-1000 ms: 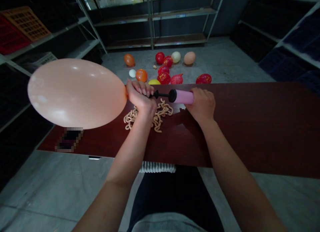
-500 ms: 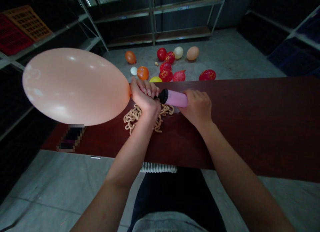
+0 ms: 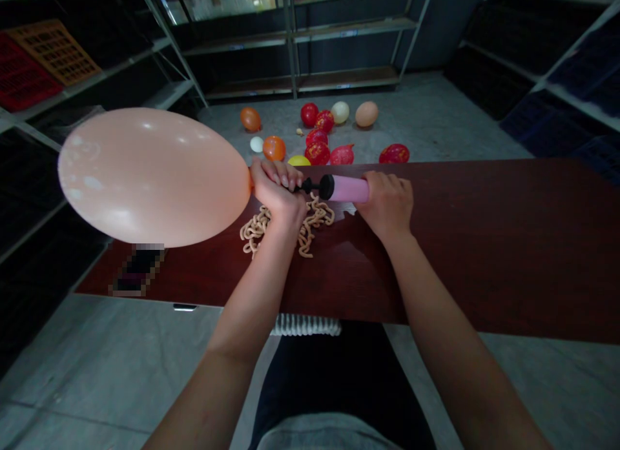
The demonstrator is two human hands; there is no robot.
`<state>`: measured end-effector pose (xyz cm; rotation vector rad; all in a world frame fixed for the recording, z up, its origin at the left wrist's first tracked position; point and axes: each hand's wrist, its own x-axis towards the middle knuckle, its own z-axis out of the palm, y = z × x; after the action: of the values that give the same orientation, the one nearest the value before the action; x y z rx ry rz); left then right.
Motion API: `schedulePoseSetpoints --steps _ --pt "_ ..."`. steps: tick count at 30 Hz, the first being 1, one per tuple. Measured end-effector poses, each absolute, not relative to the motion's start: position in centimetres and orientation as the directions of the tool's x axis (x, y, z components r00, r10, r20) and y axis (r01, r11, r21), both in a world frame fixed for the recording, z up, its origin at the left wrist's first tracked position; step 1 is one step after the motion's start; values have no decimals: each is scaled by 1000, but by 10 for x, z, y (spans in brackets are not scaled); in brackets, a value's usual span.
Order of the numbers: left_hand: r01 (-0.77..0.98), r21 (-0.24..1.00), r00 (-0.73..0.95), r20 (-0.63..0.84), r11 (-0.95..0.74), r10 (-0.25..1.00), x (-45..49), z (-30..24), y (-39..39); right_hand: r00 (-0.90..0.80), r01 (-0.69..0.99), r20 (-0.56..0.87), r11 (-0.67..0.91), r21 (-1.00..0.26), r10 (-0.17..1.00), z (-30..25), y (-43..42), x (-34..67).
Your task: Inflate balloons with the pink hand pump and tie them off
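A large peach balloon (image 3: 155, 179) stretches out to the left, its neck end at my left hand (image 3: 278, 185). That hand is closed around the neck and the black end of a balloon pump; the fingers hide the exact joint. The pump's pink barrel (image 3: 349, 188) has a black cap, with a black shaft showing between the cap and my left fingers. My right hand (image 3: 387, 203) wraps the barrel's other end, fingers closed. Under my left wrist, on the dark red table (image 3: 460, 256), lies a pile of tan curly tube-like strands (image 3: 317, 221).
A blurred-out phone-like object (image 3: 139, 269) lies at the table's left front. Beyond the table, several balloons, such as an orange balloon (image 3: 274, 148) and a red balloon (image 3: 394, 154), rest on the floor. Metal shelves (image 3: 349, 82) stand behind; crates (image 3: 53, 53) sit at left.
The pump's barrel and my right hand have shifted slightly right, away from my left hand, so more black shaft shows. The camera view has tilted up a little.
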<state>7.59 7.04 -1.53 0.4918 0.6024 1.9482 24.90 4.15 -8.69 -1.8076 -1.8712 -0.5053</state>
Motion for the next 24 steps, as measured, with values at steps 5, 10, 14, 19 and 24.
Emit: schedulePoseSetpoints --steps 5,10,14,19,24 --pt "-701 603 -431 67 -381 900 70 -17 75 34 997 566 10 -74 824 -93 46 261" --pt "-703 595 -451 49 -389 891 69 -15 75 29 997 568 19 -78 823 -94 45 261" --pt "-702 592 -468 34 -395 883 68 -14 74 13 997 567 36 -75 823 -93 45 258" --pt "-675 598 -486 79 -431 870 65 -15 74 -16 995 548 66 -71 836 -88 41 252" --pt "-658 648 -461 56 -383 886 72 -14 69 -78 989 534 133 -66 842 -84 36 243"
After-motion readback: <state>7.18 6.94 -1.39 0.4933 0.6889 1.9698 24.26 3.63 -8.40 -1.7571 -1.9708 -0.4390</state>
